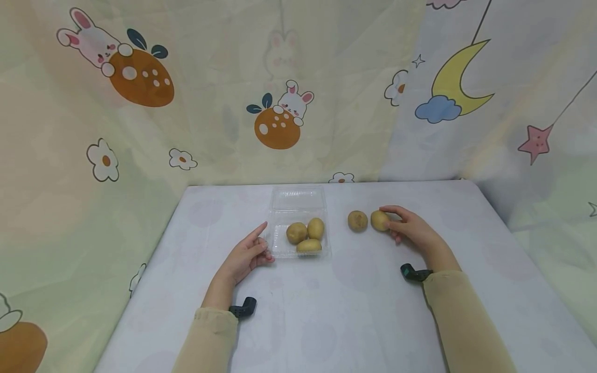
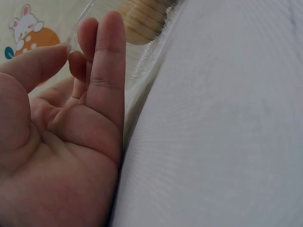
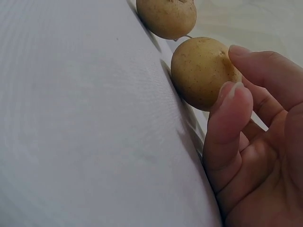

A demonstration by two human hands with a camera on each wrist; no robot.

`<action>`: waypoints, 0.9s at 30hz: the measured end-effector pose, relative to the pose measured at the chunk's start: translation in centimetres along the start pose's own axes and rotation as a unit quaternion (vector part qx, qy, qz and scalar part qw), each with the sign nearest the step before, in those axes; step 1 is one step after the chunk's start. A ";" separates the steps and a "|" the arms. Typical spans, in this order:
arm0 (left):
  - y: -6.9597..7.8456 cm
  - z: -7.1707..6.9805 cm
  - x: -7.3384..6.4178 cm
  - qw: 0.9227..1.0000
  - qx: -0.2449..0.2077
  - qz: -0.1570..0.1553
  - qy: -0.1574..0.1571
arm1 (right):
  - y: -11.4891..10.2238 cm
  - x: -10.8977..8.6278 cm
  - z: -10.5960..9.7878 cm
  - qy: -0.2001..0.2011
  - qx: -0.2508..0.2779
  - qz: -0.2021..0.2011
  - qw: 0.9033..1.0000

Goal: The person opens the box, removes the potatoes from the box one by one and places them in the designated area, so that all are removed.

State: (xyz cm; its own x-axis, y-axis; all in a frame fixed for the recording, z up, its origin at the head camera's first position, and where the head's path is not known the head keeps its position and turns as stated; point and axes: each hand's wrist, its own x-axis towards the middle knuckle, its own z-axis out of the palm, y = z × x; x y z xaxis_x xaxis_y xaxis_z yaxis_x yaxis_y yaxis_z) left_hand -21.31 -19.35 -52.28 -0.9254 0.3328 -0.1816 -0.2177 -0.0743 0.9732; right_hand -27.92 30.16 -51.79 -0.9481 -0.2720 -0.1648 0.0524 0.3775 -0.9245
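Observation:
A clear plastic clamshell box lies with its lid folded back. Inside are three potatoes, among them a rounder one. At the box's left edge is my left hand, its thumb and a bent finger pinching the wall while the index finger points forward. To the right of the box, my right hand grips a small round potato by its right side with thumb and fingertips. Just left of that one sits another potato, also seen at the top of the right wrist view.
A white cloth covers the table. The open lid reaches toward the table's back edge, where a patterned curtain hangs. A black wrist camera sits on the right wrist, another on the left.

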 end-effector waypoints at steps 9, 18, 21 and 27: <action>-0.1 -0.1 0.1 1.000 0.001 0.000 -0.003 | 0.0 -0.1 0.0 0.000 0.011 -0.005 1.000; -0.1 -0.1 0.2 1.000 -0.001 -0.004 -0.002 | -0.3 -0.3 -0.2 0.004 0.045 0.004 0.999; -0.1 -0.1 0.2 1.000 -0.002 -0.005 -0.004 | -0.4 -0.3 -0.3 0.009 0.063 0.013 0.998; -0.1 -0.2 0.2 1.000 -0.002 0.000 -0.004 | -2.3 -0.7 -0.4 0.018 0.052 0.014 0.998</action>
State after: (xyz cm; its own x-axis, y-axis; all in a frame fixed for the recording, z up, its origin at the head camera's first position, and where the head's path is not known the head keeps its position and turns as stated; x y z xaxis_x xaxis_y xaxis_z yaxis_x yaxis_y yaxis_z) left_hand -21.48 -19.48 -52.46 -0.9226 0.3409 -0.1806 -0.2192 -0.0781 0.9725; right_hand -27.49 29.79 -49.39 -0.9563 -0.2298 -0.1806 0.1099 0.2895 -0.9508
